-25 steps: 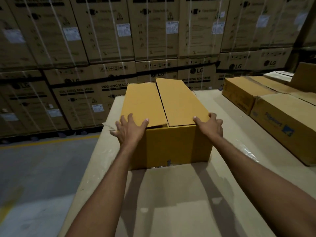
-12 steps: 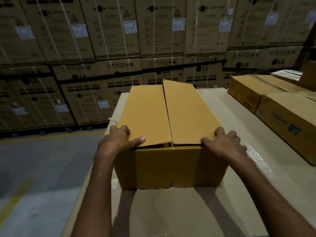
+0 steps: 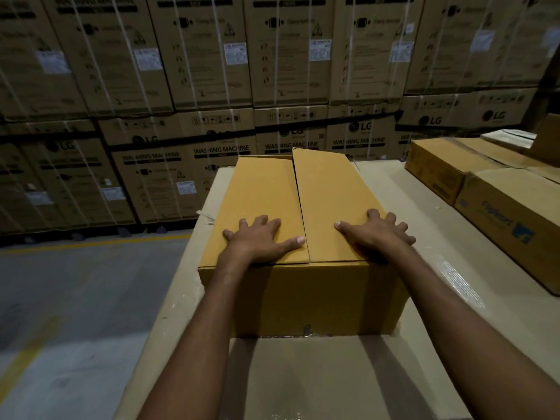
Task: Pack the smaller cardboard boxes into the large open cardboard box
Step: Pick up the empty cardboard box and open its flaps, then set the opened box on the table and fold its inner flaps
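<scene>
Large cardboard box (image 3: 303, 298) is seated on the table (image 3: 303, 383), near its left edge, long axis running away from the camera. Both top flaps are folded down: left flap (image 3: 260, 192) and right flap (image 3: 330, 189) meet at a centre seam. The far end of the right flap is seen slightly raised above the left one. Contents cannot be seen.

Left hand (image 3: 257, 237) is laid flat on the near end of the left flap, thumb pointed at the seam. Right hand (image 3: 375, 234) is laid flat on the near end of the right flap. Fingers (image 3: 260, 221) of both hands are spread and straight, released, nothing grasped; the flaps are only pressed by palms and fingers.

Two closed cartons are parked on the right side of the table: far carton (image 3: 436, 168) and near carton (image 3: 515, 213), set end to end, well apart from the large box. A blue printed logo is visible on the near one.

A wall of strapped washing-machine cartons (image 3: 212, 56) is stacked behind the table. Grey floor (image 3: 75, 298) with a yellow line (image 3: 91, 244) is seen at left.
</scene>
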The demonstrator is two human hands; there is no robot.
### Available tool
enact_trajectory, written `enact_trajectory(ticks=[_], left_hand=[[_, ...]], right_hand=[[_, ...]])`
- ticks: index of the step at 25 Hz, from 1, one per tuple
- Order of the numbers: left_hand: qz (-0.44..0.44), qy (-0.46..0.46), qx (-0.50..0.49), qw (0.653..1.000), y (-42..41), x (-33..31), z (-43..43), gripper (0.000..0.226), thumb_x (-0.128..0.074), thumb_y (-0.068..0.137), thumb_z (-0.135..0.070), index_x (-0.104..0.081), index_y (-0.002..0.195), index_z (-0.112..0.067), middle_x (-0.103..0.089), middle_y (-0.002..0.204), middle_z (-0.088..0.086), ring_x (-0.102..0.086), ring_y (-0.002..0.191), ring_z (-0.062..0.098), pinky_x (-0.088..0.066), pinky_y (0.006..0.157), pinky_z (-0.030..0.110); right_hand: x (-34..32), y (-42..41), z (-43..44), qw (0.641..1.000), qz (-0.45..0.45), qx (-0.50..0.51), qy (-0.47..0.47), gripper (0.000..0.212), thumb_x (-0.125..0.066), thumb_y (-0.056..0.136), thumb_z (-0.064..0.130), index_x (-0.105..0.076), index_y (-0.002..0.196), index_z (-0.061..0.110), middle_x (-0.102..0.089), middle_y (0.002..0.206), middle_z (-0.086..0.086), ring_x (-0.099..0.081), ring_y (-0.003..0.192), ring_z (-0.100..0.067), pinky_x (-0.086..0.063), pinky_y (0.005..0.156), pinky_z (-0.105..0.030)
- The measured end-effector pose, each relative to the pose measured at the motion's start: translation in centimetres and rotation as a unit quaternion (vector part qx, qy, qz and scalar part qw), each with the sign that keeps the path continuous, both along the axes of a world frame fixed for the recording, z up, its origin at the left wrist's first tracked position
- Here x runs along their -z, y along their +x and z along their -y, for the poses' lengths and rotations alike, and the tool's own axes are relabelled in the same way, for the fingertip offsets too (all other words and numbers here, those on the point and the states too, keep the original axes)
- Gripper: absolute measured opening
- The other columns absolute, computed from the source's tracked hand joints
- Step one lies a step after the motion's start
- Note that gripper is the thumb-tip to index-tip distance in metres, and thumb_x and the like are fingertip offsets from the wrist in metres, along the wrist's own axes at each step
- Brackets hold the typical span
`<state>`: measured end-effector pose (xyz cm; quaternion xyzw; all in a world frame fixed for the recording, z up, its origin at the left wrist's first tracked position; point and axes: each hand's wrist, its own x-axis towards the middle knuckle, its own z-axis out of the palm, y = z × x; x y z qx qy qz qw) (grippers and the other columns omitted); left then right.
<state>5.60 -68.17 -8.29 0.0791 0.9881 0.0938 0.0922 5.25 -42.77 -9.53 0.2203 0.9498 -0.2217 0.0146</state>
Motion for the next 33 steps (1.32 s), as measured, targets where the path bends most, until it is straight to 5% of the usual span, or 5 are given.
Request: enact_trajectory(ticks=[8,12,20,27,33], left_hand=[[0.061,-0.035,0.093,0.993,2.5,-1.4,-0.3,0.115,-0.051,0.077,-0.087,-0.001,0.164,-0.03,0.008,0.172,0.003,0.004,0.156,0.042,-0.008,0.117,0.072],[-0.011,0.063,0.109,0.992,3.1,-2.2,2.0,0.111,-0.075,0.077,-0.068,-0.018,0.163,-0.026,-0.031,0.166,0.003,-0.036,0.146,0.027,-0.04,0.112,0.045],[-0.326,0.287,-0.004,0.901,6.2,-5.5,7.7,0.066,-0.063,0.1,-0.023,-0.034,0.157,-0.04,-0.062,0.131,-0.013,-0.063,0.101,-0.004,-0.051,0.078,0.014],[-0.433,0.405,-0.273,0.758,5.5,-3.9,15.1,0.037,-0.061,0.101,-0.022,-0.053,0.137,-0.018,-0.064,0.094,-0.01,-0.065,0.085,0.014,-0.058,0.075,0.038],[-0.256,0.333,-0.438,0.794,5.3,1.6,17.3,0.112,-0.077,0.092,-0.022,0.008,0.164,-0.018,0.002,0.169,0.019,-0.034,0.144,0.045,-0.04,0.109,0.047]], right_hand=[[0.4,0.8,4.4,0.988,-0.099,-0.112,0.033,0.065,-0.042,0.096,0.069,-0.042,0.151,0.035,-0.022,0.167,-0.009,-0.014,0.153,-0.036,-0.012,0.12,-0.059],[-0.7,-0.3,8.3,0.963,-0.159,-0.215,-0.022,0.04,-0.047,0.105,0.041,-0.057,0.141,0.03,-0.049,0.152,-0.001,-0.038,0.141,-0.025,-0.026,0.113,-0.05],[-5.5,-3.5,17.2,0.811,-0.239,-0.272,-0.459,0.044,-0.042,0.107,0.024,-0.047,0.15,0.033,-0.054,0.147,0.003,-0.054,0.132,-0.018,-0.051,0.106,-0.047],[-3.3,-3.3,27.3,0.877,-0.156,-0.383,-0.247,0.053,-0.039,0.106,0.014,-0.04,0.155,0.033,-0.04,0.161,-0.002,-0.04,0.146,-0.027,-0.035,0.119,-0.049],[-0.9,-1.4,27.9,0.899,-0.107,-0.405,-0.131,0.05,-0.041,0.102,0.007,-0.054,0.147,0.026,-0.053,0.15,0.002,-0.052,0.131,-0.021,-0.049,0.105,-0.04]])
